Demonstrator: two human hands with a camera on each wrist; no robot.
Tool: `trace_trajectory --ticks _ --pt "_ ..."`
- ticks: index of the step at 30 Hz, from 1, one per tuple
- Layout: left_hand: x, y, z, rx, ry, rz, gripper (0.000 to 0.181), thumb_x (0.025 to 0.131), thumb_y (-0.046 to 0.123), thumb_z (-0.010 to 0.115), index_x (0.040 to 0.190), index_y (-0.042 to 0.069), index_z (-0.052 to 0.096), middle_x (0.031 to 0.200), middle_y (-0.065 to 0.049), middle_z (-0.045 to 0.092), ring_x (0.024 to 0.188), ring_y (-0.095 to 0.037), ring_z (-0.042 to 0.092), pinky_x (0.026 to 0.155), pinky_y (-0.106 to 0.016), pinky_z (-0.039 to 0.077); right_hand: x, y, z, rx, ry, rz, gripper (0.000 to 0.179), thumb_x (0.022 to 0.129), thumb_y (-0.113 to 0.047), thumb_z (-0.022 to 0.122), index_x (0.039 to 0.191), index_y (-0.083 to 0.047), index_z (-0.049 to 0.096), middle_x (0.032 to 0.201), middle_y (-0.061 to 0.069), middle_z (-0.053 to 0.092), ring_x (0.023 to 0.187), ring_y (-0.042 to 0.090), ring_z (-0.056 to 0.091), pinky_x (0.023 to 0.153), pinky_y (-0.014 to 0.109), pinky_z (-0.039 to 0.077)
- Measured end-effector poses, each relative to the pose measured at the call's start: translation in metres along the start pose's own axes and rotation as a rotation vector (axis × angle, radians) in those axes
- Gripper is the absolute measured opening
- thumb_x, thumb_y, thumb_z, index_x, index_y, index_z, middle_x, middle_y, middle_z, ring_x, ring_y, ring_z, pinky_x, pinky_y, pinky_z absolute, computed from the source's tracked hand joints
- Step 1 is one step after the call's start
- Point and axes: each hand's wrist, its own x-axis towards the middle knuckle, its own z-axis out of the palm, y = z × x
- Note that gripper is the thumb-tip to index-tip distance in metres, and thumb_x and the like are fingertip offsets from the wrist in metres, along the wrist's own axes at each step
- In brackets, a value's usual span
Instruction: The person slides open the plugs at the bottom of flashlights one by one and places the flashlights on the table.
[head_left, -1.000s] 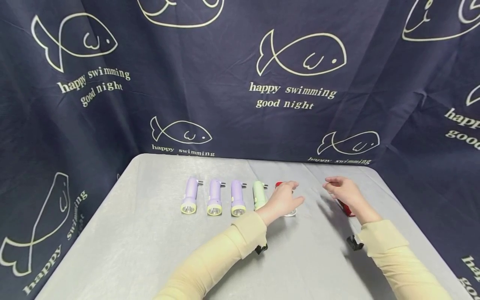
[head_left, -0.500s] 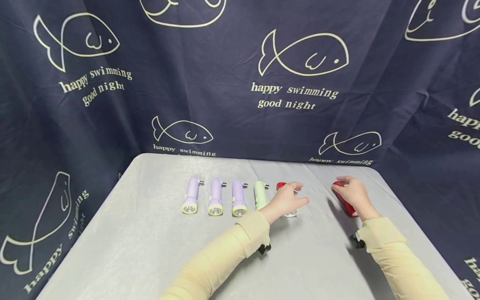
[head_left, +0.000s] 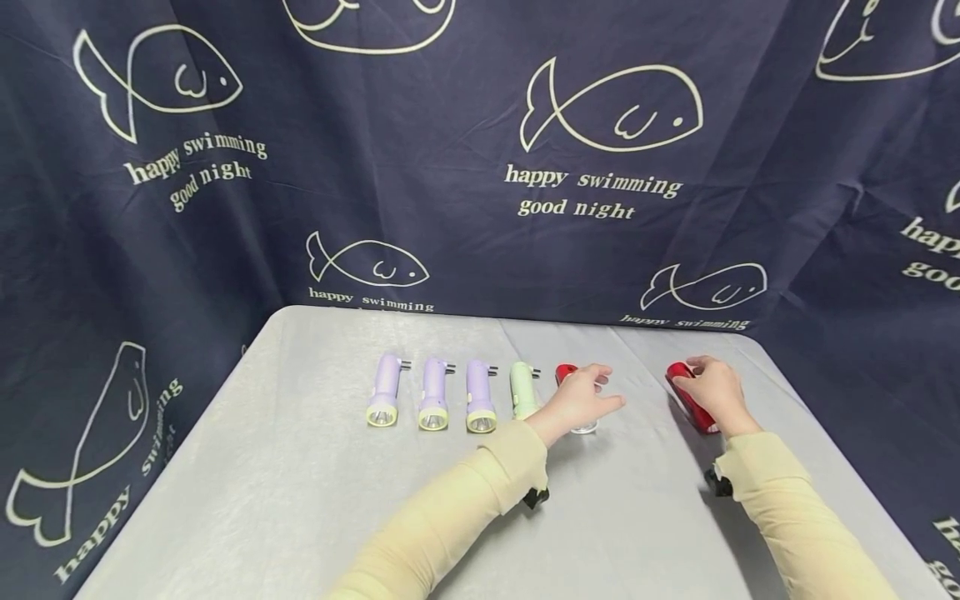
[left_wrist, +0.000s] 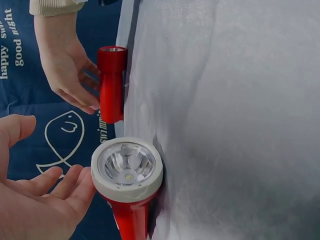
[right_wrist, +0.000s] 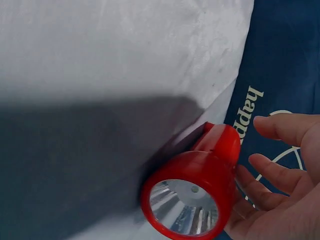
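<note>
A red flashlight with a white rim [left_wrist: 127, 172] lies fifth in the row, mostly covered by my left hand [head_left: 577, 402] in the head view. In the left wrist view, the fingertips of that hand are right at the flashlight's head, with the thumb held apart. Farther right lies an all-red flashlight [head_left: 692, 400], its lens [right_wrist: 184, 207] towards me. My right hand [head_left: 716, 390] is over its right side, fingers spread loosely. The right wrist view shows these fingers alongside the red body and the thumb away from it.
Left of my hands, three purple flashlights [head_left: 433, 396] and one green flashlight [head_left: 522, 390] lie side by side, plug prongs pointing right. All lie on a grey-covered table [head_left: 300, 500]. A dark blue fish-print curtain [head_left: 465, 150] hangs behind and at the sides.
My right hand has shifted right and lowered beside the all-red flashlight, exposing more of it. My left hand has stayed over its flashlight with its thumb stretching a little outward.
</note>
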Motion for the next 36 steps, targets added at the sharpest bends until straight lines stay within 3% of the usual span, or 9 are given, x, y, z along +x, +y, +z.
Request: trace_trajectory --ticks 7,16,36 --pt "0.000 0.005 0.004 -0.016 0.002 0.013 0.052 0.085 0.031 0.068 0.130 0.010 0.054 0.121 -0.002 0.063 0.106 -0.011 0.060 0.084 -0.017 0.047 0.002 0.006 0.004 -0.031 -0.004 0.052 0.050 0.081 -0.021 0.066 0.114 0.014 0.054 0.100 0.033 0.061 0.091 0.048 0.056 0.071 0.049 0.049" --pt "0.000 0.007 0.008 0.015 0.011 0.023 0.050 0.084 0.030 0.069 0.128 0.010 0.056 0.118 0.000 0.064 0.102 -0.009 0.061 0.083 -0.014 0.046 -0.001 0.013 0.009 -0.029 -0.046 0.184 0.046 0.083 -0.028 0.063 0.108 0.010 0.057 0.102 0.034 0.059 0.084 0.042 0.058 0.053 0.032 0.044" --pt "-0.004 0.004 0.006 0.027 0.006 0.001 0.050 0.085 0.032 0.068 0.129 0.011 0.055 0.121 -0.002 0.063 0.102 -0.008 0.061 0.082 -0.016 0.047 0.000 0.018 0.014 -0.043 -0.049 0.226 0.048 0.084 -0.033 0.061 0.111 0.006 0.056 0.103 0.032 0.059 0.082 0.039 0.059 0.049 0.030 0.043"
